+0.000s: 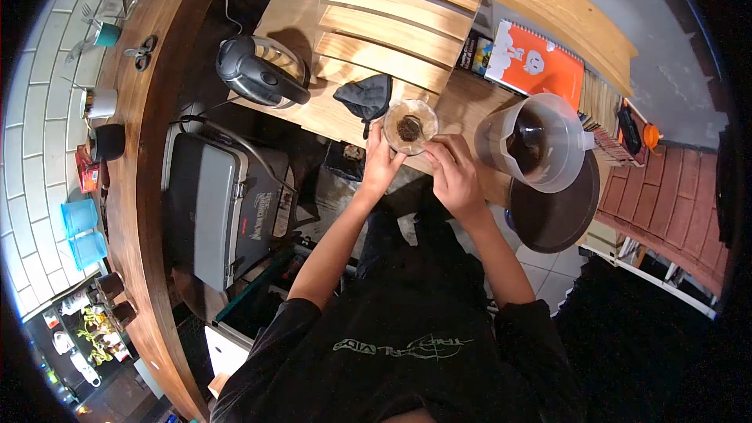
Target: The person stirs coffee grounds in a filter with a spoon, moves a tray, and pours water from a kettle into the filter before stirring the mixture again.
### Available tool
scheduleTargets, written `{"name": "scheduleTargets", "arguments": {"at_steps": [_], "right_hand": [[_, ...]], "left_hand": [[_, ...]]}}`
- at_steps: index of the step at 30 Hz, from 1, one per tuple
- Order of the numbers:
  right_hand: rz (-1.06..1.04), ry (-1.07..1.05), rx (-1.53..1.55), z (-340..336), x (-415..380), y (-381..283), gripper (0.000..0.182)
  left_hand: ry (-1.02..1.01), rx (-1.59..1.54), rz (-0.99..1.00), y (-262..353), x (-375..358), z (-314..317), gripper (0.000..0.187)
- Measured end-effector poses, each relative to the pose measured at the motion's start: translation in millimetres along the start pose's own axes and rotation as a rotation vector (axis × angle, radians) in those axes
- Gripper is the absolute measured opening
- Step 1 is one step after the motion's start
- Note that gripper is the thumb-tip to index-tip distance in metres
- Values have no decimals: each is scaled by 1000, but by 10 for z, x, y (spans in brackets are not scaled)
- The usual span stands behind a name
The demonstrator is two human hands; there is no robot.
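My left hand (pixel 380 164) grips the near left side of a round, pale-lined cup (pixel 410 103) with dark, coffee-like grounds (pixel 408 128) in the bottom. At the cup's right rim, my right hand (pixel 454 176) has its fingers pinched together. A thin thing seems to run from them into the cup, but it is too small to name. A black cloth (pixel 366 98) lies just left of the cup. Further right stands a translucent plastic jug (pixel 560 153) with dark brown liquid inside.
A black kettle (pixel 262 70) stands on the wooden table (pixel 290 16), left of a slatted wooden rack (pixel 392 27). An orange spiral notebook (pixel 540 66) is at the back right. Below the jug is a round dark surface (pixel 556 215). A grey case (pixel 235 215) stands to the left.
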State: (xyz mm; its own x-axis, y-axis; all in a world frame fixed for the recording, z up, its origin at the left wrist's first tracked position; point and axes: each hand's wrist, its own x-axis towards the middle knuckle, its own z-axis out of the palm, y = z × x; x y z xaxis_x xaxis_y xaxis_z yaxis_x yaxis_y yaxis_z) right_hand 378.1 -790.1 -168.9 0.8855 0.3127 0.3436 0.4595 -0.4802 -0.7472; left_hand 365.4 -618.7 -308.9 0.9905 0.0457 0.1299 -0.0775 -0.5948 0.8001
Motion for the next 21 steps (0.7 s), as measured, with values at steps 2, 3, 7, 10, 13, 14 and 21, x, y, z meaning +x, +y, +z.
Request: {"name": "scheduleTargets", "arguments": {"at_steps": [2, 3, 7, 10, 13, 14, 21], "right_hand": [[-10, -2, -36, 44, 4, 23, 18], [-2, -30, -76, 85, 3, 55, 16], [100, -32, -19, 168, -12, 84, 11], [180, 84, 49, 210, 0, 72, 7], [351, 153, 150, 254, -13, 157, 9], [350, 154, 149, 263, -26, 192, 9], [632, 307, 637, 262, -116, 363, 19]], "left_hand": [[3, 10, -2, 3, -1, -1, 74], [6, 5, -5, 6, -3, 2, 74], [34, 44, 19, -8, -25, 23, 74], [26, 35, 36, -22, -27, 19, 73], [16, 19, 4, 0, -27, 7, 72], [17, 18, 5, 6, -15, 1, 72], [-2, -6, -2, 1, -3, 0, 73]]}}
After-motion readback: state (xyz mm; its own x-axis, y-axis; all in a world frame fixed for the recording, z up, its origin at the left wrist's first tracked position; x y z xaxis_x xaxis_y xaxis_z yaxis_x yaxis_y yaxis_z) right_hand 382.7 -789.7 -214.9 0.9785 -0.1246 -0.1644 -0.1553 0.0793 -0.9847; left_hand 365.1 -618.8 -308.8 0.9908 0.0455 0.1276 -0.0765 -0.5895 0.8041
